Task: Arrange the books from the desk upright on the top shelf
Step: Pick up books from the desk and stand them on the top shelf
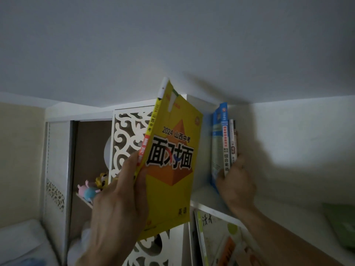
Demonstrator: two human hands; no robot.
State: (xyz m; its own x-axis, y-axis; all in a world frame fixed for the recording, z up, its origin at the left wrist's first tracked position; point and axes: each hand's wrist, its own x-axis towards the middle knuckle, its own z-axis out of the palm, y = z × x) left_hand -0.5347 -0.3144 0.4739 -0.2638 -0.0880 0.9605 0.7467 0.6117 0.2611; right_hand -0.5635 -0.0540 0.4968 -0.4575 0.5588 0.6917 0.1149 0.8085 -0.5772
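Note:
My left hand point(117, 204) grips a thick yellow book point(171, 169) by its spine and holds it upright in the air, in front of the top shelf point(203, 196). On that shelf stand a blue book point(220, 143) and thinner books point(232, 141), upright against the right wall. My right hand point(237, 181) holds the lower part of these standing books, thumb in front and fingers at their right side. Between the yellow book and the blue book is a gap of bare shelf.
A white carved panel point(124, 143) forms the shelf's left side. Behind it, plush toys point(92, 187) sit on a lower ledge. Below the top shelf, books and magazines point(217, 239) lean in a lower compartment. A green object point(342, 225) lies at the right edge.

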